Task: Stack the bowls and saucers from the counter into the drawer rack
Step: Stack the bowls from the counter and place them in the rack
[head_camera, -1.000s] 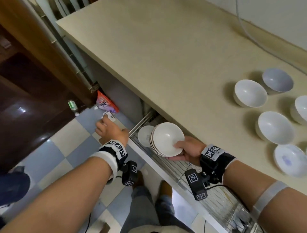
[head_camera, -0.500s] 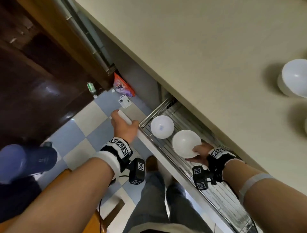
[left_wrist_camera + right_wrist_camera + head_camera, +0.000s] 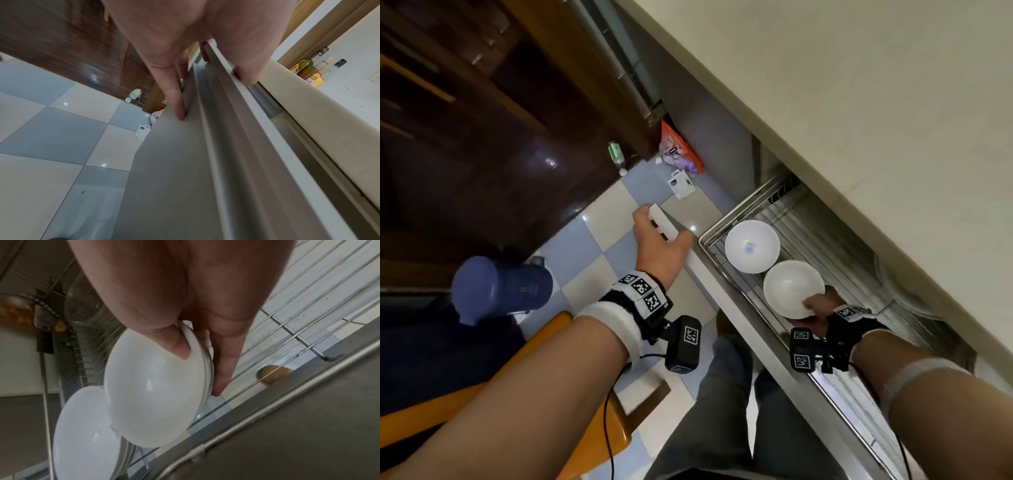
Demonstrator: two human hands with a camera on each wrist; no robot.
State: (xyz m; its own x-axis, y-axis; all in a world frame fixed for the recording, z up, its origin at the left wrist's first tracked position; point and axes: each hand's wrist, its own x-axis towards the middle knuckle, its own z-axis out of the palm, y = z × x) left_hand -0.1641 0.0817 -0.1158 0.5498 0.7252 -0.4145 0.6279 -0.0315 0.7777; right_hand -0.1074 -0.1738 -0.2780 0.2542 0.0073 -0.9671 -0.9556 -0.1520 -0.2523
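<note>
The right hand (image 3: pixel 816 306) pinches a white bowl (image 3: pixel 792 288) above the drawer rack (image 3: pixel 835 383). The left hand (image 3: pixel 659 245) has its fingers (image 3: pixel 176 97) curled over the drawer front (image 3: pixel 185 170).

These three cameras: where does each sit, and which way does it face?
Head: worn on the head, facing down at the steel wire drawer rack; both forearms and legs show.
Left wrist: looks along the left hand, gripping the grey drawer front.
Right wrist: looks along the right hand, pinching a white bowl stack.
Shared: head and right wrist views both show the bowls and the rack.
</note>
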